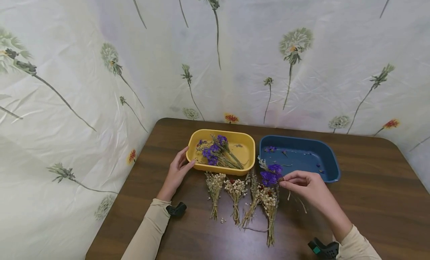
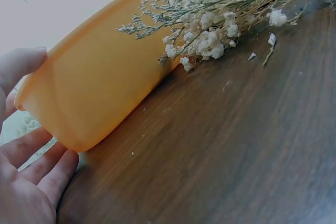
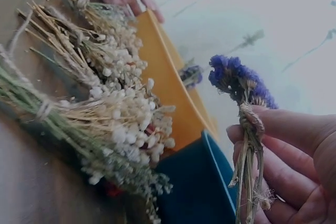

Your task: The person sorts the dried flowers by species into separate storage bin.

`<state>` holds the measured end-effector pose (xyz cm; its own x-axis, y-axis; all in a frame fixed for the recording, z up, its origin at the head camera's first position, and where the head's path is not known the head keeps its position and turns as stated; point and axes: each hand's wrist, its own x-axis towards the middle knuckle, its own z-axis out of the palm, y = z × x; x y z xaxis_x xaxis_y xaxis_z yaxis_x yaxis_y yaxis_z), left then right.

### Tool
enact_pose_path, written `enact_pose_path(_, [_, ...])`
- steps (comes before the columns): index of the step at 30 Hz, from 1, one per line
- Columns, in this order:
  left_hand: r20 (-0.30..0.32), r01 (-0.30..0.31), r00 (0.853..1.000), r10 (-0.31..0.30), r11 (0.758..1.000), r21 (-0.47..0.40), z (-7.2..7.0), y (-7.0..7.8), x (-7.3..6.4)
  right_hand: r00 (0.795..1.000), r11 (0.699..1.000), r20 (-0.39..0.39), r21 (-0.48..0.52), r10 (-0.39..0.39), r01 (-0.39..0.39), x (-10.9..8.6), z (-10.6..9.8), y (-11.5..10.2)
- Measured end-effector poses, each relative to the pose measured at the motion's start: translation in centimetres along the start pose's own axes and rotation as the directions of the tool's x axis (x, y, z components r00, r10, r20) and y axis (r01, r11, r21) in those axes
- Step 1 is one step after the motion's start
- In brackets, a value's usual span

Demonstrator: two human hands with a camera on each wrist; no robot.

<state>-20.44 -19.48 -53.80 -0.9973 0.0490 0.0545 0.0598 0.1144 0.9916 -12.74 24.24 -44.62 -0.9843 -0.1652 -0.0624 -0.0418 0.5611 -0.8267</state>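
Right-hand fingers [image 1: 297, 174] are closed on a purple bunch [image 1: 270, 175], heads directed left toward the yellow tray [image 1: 246, 148], touched by extended left-hand fingers [image 2: 59, 177].

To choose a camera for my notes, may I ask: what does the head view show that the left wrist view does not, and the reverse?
Only the head view: the right hand holding a purple flower bundle, purple flowers inside the yellow tray, and loose petals in the blue tray.

Only the left wrist view: the lower fingertips of the left hand, near the yellow tray's bottom corner.

Both: the left hand at the yellow tray, a white-flowered bundle, the table and the printed backdrop.
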Motion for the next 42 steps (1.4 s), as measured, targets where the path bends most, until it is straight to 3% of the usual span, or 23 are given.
enact_pose_path(11, [-0.007, -0.008, 1.0, 0.008, 0.999, 0.032, 0.0, -0.2, -0.1, 0.998, 0.999, 0.054, -0.001, -0.042, 0.042, 3.8, 1.1, -2.5])
enact_pose_path(25, [0.005, -0.003, 1.0, 0.003, 1.0, -0.002, -0.1, -0.3, 0.1, 0.992, 0.995, 0.081, 0.006, -0.098, 0.098, 9.8, 4.2, -5.0])
enact_pose_path(32, [-0.001, -0.012, 1.0, 0.012, 1.0, 0.001, -0.1, -0.1, 0.0, 0.988, 0.992, 0.105, -0.035, -0.114, 0.118, 12.2, 5.8, -6.3])
enact_pose_path(42, [0.002, -0.011, 1.0, 0.011, 1.0, -0.002, -0.1, -0.1, 0.0, 0.97, 0.98, 0.209, -0.131, -0.121, 0.15, 14.8, 8.0, -7.8])
